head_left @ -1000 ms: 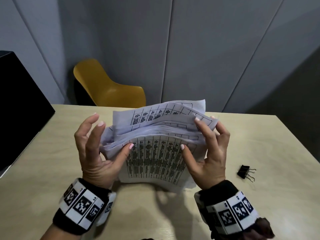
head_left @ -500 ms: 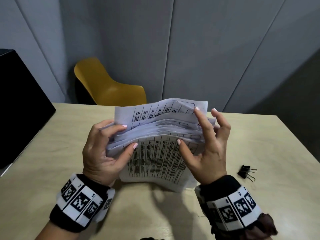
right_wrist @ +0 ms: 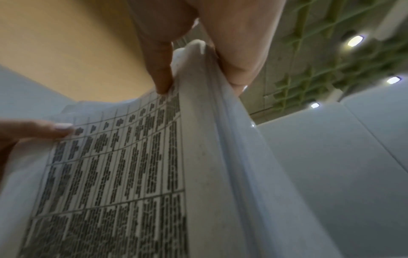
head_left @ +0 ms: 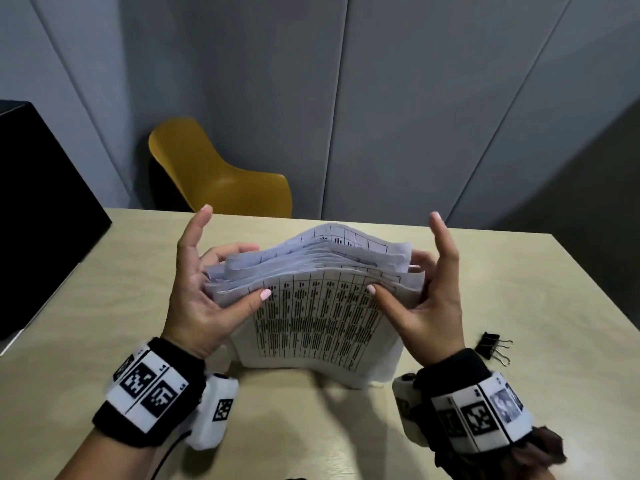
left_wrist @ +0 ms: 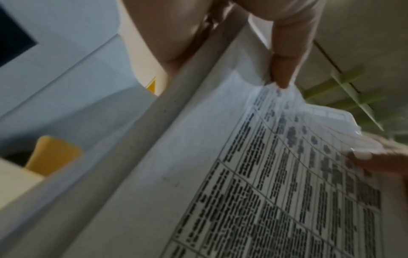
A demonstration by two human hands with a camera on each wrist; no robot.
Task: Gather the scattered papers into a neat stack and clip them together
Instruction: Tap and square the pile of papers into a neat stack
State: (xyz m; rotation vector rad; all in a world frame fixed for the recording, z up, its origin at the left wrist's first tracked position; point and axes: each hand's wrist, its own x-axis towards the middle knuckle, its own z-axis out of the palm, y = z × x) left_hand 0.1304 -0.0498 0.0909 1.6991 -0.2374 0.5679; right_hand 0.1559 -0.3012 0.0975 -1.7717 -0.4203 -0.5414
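A sheaf of printed paper sheets (head_left: 311,306) stands on its lower edge on the beige table (head_left: 519,289), its top edges uneven and fanned. My left hand (head_left: 204,292) grips the sheaf's left side, thumb on the front sheet, index finger raised straight. My right hand (head_left: 429,292) grips the right side the same way, thumb on the front, index finger up. The wrist views show the table-printed front sheet (left_wrist: 287,192) (right_wrist: 114,174) pinched by each thumb. A black binder clip (head_left: 491,346) lies on the table to the right of my right wrist.
A yellow chair (head_left: 214,174) stands behind the table's far edge. A black box-like object (head_left: 38,216) sits at the table's left side. Grey wall panels (head_left: 415,98) rise behind.
Both hands lowered the sheaf toward the table and squared its sides. The index fingers lifted off the top edges and now point upward.
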